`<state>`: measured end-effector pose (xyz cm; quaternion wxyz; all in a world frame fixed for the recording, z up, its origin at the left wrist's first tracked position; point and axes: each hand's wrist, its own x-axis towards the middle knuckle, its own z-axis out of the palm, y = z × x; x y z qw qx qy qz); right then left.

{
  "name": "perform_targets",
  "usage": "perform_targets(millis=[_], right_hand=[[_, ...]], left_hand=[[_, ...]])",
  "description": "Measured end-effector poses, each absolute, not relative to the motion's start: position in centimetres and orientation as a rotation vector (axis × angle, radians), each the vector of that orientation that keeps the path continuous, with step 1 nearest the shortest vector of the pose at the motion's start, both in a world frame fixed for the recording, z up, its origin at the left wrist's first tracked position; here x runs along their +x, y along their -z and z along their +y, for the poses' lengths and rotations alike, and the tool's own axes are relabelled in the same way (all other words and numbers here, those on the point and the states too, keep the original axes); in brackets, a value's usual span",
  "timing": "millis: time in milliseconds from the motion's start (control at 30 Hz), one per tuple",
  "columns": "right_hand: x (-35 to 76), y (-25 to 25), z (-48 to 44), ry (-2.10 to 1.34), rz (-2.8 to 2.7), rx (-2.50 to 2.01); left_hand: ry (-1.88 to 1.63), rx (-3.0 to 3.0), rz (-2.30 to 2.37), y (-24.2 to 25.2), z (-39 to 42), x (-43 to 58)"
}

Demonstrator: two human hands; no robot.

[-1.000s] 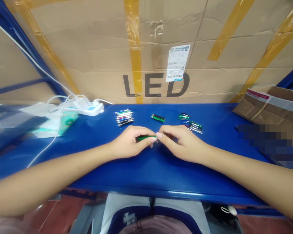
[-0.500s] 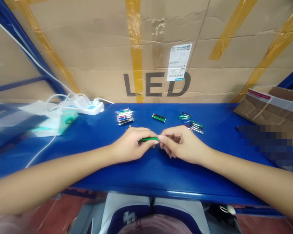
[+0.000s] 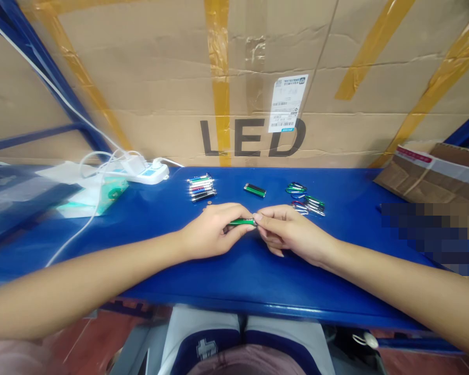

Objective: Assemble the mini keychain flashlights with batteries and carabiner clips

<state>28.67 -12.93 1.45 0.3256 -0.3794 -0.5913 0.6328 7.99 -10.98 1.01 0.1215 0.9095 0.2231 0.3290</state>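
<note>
Over the middle of the blue table, my left hand [image 3: 213, 232] is closed around a slim, shiny green tube [image 3: 241, 222], whose left part is hidden in the palm. At the tube's right end, a small silver-looking tip sits between the thumb and forefinger of my right hand [image 3: 287, 227], which are pinched together. Fingers cover most of that tip. Beyond my hands lie a couple of black and green tubes [image 3: 254, 190] side by side. Behind my left hand is a row of slim silver, blue, red and black tubes [image 3: 201, 187]. Coloured carabiner clips [image 3: 296, 189] lie behind my right hand.
Short green and silver pieces [image 3: 315, 204] lie beside the clips. A white power strip [image 3: 152, 174] with cables and a tissue pack [image 3: 111, 195] occupy the left. A large carton [image 3: 172, 104] stands behind the table, and an opened cardboard box [image 3: 406, 172] is at right.
Both hands keep hold of the green tube. My right hand's fingers have shifted slightly at the tip, the lower ones curling in more. The view has tilted a little.
</note>
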Motion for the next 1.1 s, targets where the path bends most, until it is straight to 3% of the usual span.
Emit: perform_targets(millis=[300, 533, 767, 1100], right_hand=[[29.6, -0.8, -11.6, -1.024, -1.977, -1.055], [30.4, -0.8, -11.4, -0.364, -2.378, -0.678], [30.2, -1.3, -12.7, -0.270, -2.466, -0.609], [29.0, -1.0, -14.0, -0.399, -2.808, -0.301]], left_hand=[[-0.830, 2.286, 0.769, -1.1, -10.3, 8.2], [-0.638, 1.858, 0.811, -1.1, -9.8, 8.1], [-0.674, 1.560, 0.703, -0.6, -9.4, 8.1], [-0.744, 1.407, 0.699, -1.0, -9.2, 8.3]])
